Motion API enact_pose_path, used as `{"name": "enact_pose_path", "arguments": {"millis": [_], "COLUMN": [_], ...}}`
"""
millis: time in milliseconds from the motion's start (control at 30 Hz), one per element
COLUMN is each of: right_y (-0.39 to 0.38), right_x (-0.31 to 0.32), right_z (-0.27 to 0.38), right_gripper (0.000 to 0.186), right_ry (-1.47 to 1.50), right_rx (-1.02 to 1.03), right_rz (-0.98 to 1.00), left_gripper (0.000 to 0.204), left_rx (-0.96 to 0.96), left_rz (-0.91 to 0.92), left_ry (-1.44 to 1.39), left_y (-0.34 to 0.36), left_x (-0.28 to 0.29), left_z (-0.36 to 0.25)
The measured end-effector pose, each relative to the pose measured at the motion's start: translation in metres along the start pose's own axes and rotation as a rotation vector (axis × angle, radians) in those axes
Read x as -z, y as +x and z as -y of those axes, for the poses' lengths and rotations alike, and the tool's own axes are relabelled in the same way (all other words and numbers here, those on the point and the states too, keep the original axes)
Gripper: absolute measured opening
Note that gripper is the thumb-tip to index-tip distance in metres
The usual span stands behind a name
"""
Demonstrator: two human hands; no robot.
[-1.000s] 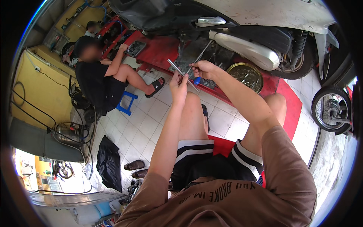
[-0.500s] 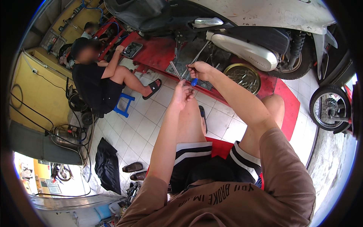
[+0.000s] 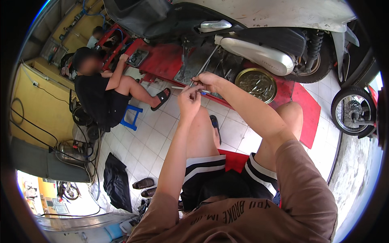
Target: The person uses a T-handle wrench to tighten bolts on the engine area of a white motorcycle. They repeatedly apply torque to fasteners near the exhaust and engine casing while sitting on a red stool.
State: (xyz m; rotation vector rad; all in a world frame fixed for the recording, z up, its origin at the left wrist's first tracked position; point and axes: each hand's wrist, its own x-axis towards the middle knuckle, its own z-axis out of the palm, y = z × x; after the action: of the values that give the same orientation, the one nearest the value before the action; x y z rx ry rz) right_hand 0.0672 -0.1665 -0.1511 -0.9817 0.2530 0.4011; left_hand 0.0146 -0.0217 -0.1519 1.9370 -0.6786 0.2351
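My left hand [image 3: 189, 99] is closed round a thin silver metal rod [image 3: 176, 87], whose tip sticks out to the left of the fingers. Beside it, my right hand [image 3: 209, 81] has its fingers pinched together, nearly touching the left fingertips. What the right fingers grip is too small to name. A small blue piece [image 3: 203, 93] shows just below the two hands, partly hidden by the fingers. Both hands are above the near edge of a red platform [image 3: 162, 60], below a parked scooter with a silver side cover [image 3: 259, 54].
A round brass-coloured tray [image 3: 240, 91] of loose metal parts lies right of my hands. The scooter's metal stand [image 3: 208, 60] slants down just beyond them. At left, a person in black [image 3: 91, 91] sits by a blue stool [image 3: 131, 117], reaching towards a parts tray [image 3: 138, 58].
The silver rod has swung from pointing up and away to lying nearly level, pointing left. My hands have come closer together, and the blue piece is now more covered.
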Motion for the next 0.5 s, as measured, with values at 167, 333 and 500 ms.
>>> {"name": "enact_pose_path", "arguments": {"millis": [167, 333, 500], "right_y": [0.002, 0.002, 0.001], "right_x": [-0.001, 0.008, 0.0], "right_z": [0.004, 0.008, 0.003], "right_gripper": [0.013, 0.012, 0.014], "right_ry": [0.025, 0.056, 0.041], "right_rx": [-0.042, -0.008, 0.009], "right_rz": [0.079, 0.033, 0.068], "left_gripper": [0.018, 0.02, 0.033], "left_rx": [0.187, 0.957, 0.601], "left_rz": [0.026, 0.018, -0.118], "left_ry": [0.053, -0.889, -0.758], "left_y": [-0.025, 0.007, 0.008], "left_x": [-0.006, 0.02, 0.023], "left_z": [0.014, 0.014, 0.023]}}
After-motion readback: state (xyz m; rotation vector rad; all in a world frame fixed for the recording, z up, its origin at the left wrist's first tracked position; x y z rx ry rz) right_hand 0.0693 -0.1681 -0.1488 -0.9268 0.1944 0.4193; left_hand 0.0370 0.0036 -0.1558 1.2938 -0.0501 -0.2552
